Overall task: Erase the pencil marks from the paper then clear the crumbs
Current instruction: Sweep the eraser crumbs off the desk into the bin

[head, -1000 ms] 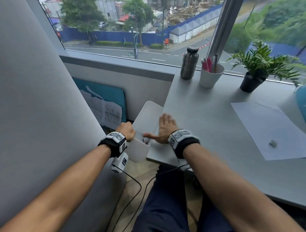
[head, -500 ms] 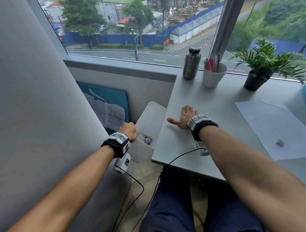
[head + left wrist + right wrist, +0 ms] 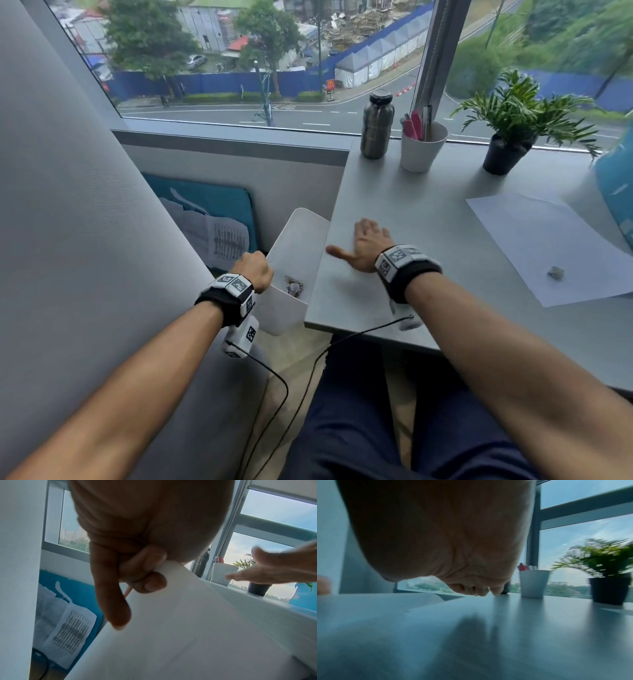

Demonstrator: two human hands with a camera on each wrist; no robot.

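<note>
My left hand (image 3: 255, 270) grips the rim of a white bin (image 3: 298, 236) and holds it against the desk's left edge; in the left wrist view its fingers (image 3: 137, 574) curl over the bin wall (image 3: 171, 628). My right hand (image 3: 364, 245) lies flat on the grey desk (image 3: 411, 205) beside that edge, fingers straight, thumb pointing at the bin. The right wrist view shows its fingertips (image 3: 481, 592) touching the desk (image 3: 505, 628). A white paper (image 3: 548, 240) lies at the right with a small grey eraser (image 3: 555, 272) on it. Crumbs are too small to make out.
A steel bottle (image 3: 376, 126), a white cup of pens (image 3: 423, 147) and a potted plant (image 3: 510, 137) stand along the window. A blue object (image 3: 616, 192) is at the right edge. A grey partition (image 3: 68, 222) closes the left. Crumpled wrappers (image 3: 294, 287) lie in the bin.
My right hand drew back from over the bin's rim and now lies farther up the desk along its left edge. My left hand kept its hold on the bin.
</note>
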